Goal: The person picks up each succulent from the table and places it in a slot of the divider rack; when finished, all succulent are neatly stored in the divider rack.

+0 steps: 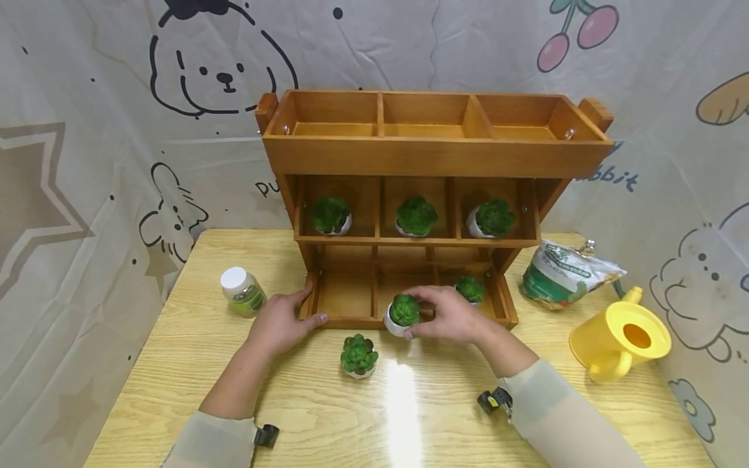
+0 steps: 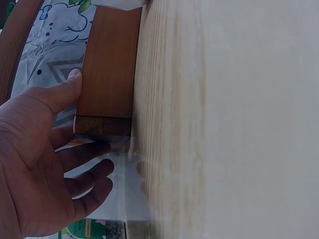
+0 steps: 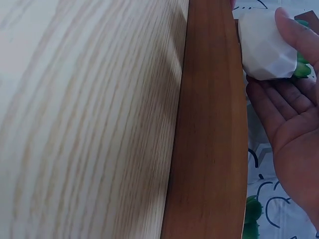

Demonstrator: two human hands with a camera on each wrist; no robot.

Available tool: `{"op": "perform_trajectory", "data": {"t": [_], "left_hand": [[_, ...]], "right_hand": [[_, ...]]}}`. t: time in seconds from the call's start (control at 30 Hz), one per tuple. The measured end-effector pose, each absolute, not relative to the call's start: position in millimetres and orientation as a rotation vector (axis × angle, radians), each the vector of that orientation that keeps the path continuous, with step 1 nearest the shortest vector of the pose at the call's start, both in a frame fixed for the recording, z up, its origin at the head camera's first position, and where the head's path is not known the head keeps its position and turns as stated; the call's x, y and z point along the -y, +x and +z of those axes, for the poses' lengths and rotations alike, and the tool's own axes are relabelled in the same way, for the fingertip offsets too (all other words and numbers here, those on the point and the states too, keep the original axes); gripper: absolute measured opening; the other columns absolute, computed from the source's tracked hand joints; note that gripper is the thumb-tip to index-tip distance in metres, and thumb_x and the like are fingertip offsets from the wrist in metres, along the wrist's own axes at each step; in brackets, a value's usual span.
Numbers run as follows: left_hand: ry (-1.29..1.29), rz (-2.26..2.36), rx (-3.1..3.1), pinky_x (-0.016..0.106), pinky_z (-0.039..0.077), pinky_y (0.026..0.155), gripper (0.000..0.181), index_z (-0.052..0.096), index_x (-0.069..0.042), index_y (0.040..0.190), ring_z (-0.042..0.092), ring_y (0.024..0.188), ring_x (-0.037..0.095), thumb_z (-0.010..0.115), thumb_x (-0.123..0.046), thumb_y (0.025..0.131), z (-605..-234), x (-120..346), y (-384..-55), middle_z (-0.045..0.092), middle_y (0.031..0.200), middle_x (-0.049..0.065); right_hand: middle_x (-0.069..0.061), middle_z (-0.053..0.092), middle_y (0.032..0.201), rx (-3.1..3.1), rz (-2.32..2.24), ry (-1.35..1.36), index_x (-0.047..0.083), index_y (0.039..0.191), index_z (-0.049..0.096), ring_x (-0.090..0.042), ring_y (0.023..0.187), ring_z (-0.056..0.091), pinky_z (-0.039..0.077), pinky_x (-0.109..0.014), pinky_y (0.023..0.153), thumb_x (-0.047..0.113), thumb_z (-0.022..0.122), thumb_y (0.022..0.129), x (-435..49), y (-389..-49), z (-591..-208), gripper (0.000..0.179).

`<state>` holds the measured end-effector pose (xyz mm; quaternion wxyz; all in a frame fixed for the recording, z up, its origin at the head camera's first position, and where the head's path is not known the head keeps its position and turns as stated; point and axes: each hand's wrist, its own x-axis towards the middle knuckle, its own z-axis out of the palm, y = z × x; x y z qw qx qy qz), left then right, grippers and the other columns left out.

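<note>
A three-tier wooden plant shelf (image 1: pixel 435 156) stands on the table. My left hand (image 1: pixel 282 323) grips the left front corner of its bottom tier, thumb on the front board (image 2: pixel 109 64) and fingers around the side. Between thumb and fingers, my right hand (image 1: pixel 447 315) holds a small potted succulent (image 1: pixel 405 311) at the front edge of the middle bottom compartment. Its white faceted pot (image 3: pixel 266 45) shows in the right wrist view. Another succulent (image 1: pixel 470 288) sits in the right bottom compartment, partly behind my right hand. One more succulent (image 1: pixel 359 355) stands on the table before the shelf.
Three succulents, left (image 1: pixel 331 216), centre (image 1: pixel 417 216) and right (image 1: pixel 493 218), fill the middle tier. A white-capped jar (image 1: pixel 242 291) stands left of the shelf. To the right are a green-and-white bag (image 1: pixel 564 273) and a yellow watering can (image 1: pixel 614 335). Printed cloth hangs behind.
</note>
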<state>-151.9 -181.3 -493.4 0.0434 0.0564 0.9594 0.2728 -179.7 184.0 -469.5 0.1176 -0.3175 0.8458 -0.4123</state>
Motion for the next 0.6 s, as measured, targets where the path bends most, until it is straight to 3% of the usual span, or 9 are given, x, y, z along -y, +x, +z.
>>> {"op": "perform_trajectory", "data": {"t": [0.6], "left_hand": [[0.177, 0.829, -2.93, 0.06, 0.047, 0.105, 0.086, 0.044, -0.013, 0.158, 0.06, 0.127, 0.044, 0.074, -0.057, 0.091, -490.9, 180.9, -151.6, 0.062, 0.14, 0.024]], "right_hand": [[-0.004, 0.071, 0.12, -2.506, -1.268, -0.759, 0.007, 0.139, 0.062, -0.022, 0.11, 0.071, 0.059, -0.039, 0.09, 0.026, 0.092, 0.081, -184.1, -198.3, -474.6, 0.068]]}}
